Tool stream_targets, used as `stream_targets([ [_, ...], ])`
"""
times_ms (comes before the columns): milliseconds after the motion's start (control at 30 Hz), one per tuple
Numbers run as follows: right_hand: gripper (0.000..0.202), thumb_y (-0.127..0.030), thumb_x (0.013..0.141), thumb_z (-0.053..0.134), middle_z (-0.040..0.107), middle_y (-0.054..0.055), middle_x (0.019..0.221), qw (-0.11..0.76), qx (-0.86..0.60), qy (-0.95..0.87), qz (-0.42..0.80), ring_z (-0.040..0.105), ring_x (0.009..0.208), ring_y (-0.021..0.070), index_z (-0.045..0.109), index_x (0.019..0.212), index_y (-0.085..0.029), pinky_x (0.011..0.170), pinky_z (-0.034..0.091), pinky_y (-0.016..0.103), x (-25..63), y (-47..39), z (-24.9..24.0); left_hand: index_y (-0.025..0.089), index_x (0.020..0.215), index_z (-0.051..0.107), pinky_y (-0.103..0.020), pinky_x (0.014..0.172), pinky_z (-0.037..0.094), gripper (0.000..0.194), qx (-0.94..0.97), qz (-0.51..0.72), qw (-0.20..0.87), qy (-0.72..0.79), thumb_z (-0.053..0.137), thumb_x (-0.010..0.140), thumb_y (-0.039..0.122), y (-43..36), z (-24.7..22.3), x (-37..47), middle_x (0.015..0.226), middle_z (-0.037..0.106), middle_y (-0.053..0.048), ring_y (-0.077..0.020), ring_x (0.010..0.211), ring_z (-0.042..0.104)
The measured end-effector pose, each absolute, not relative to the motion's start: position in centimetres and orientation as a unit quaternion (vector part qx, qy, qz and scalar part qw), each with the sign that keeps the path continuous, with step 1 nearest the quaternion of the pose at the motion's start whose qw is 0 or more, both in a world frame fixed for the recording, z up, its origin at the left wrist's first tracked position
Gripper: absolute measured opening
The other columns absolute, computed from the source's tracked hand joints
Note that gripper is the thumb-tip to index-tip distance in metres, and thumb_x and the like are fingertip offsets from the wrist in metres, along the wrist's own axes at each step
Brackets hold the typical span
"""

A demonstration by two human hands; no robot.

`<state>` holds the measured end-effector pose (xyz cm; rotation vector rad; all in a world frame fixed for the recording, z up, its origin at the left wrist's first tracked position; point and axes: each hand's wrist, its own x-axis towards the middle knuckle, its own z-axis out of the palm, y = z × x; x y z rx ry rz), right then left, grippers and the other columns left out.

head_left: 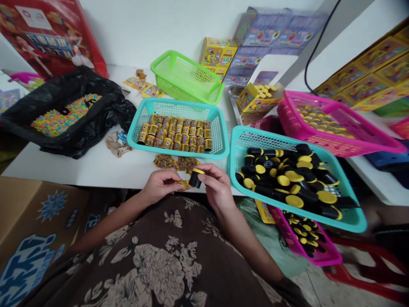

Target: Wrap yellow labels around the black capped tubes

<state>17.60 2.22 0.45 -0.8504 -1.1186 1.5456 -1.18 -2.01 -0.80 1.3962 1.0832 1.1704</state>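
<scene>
Near the table's front edge, my right hand grips a small black canister with a yellow lid, tilted a little. My left hand pinches a yellow printed label close beside the canister; whether the two touch is hard to tell. Just beyond my hands lies a pile of printed labels on the table. Behind it stands a turquoise basket with rows of labelled canisters. To the right, another turquoise basket holds many plain black canisters with yellow lids.
A black bag of colourful pellets is at the left. A green basket and stacked boxes stand at the back. Pink baskets are at the right and below, one with canisters. Crumpled paper lies on the table.
</scene>
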Motion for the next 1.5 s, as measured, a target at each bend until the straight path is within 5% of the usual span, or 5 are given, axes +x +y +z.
stream_targets([
  [400,0.016,-0.021,0.072,0.079,0.070,-0.002,0.082,0.538,-0.347,-0.553,0.534,0.063,0.073,0.0135,0.072,0.086,-0.027,0.068,0.051,0.028,17.1,1.5,-0.2,0.014,0.089,0.074,-0.027,0.069,0.042,0.026,0.559,0.444,0.542,0.444,0.077,0.073,0.034,-2.1,-0.3,-0.9,0.080,0.067,-0.004,-0.0139,0.072,0.056],
  [667,0.014,-0.023,0.072,0.077,0.064,-0.002,0.072,0.493,-0.376,-0.629,0.469,0.057,0.062,0.0122,0.066,0.080,-0.022,0.059,0.046,0.027,16.7,1.7,0.5,0.014,0.070,0.068,-0.026,0.068,0.038,0.022,0.599,0.429,0.496,0.459,0.077,0.072,0.034,-1.7,-0.2,-0.9,0.067,0.059,0.000,-0.0128,0.068,0.051],
  [967,0.011,-0.021,0.073,0.076,0.066,0.001,0.074,0.507,-0.299,-0.744,0.316,0.060,0.071,0.0163,0.067,0.079,-0.023,0.065,0.049,0.032,16.5,2.0,1.6,0.012,0.078,0.071,-0.027,0.068,0.041,0.030,0.443,0.426,0.666,0.423,0.081,0.066,0.037,-1.6,-2.3,-0.6,0.071,0.064,-0.002,-0.0134,0.067,0.055],
  [1200,0.015,-0.026,0.071,0.078,0.062,-0.003,0.069,0.484,-0.393,-0.631,0.461,0.053,0.058,0.0113,0.064,0.076,-0.022,0.056,0.044,0.026,16.5,2.2,0.7,0.013,0.078,0.074,-0.029,0.068,0.046,0.027,0.364,0.444,0.704,0.419,0.082,0.066,0.036,-1.8,-1.9,0.0,0.073,0.070,-0.005,-0.0151,0.065,0.061],
  [1500,0.013,-0.028,0.076,0.075,0.061,-0.002,0.074,0.529,-0.403,-0.625,0.410,0.056,0.064,0.0129,0.064,0.081,-0.023,0.059,0.047,0.028,16.1,1.5,-0.9,0.012,0.088,0.074,-0.033,0.077,0.051,0.032,0.253,0.442,0.780,0.365,0.086,0.063,0.029,-1.9,-1.1,0.3,0.082,0.073,-0.008,-0.0178,0.073,0.068],
])
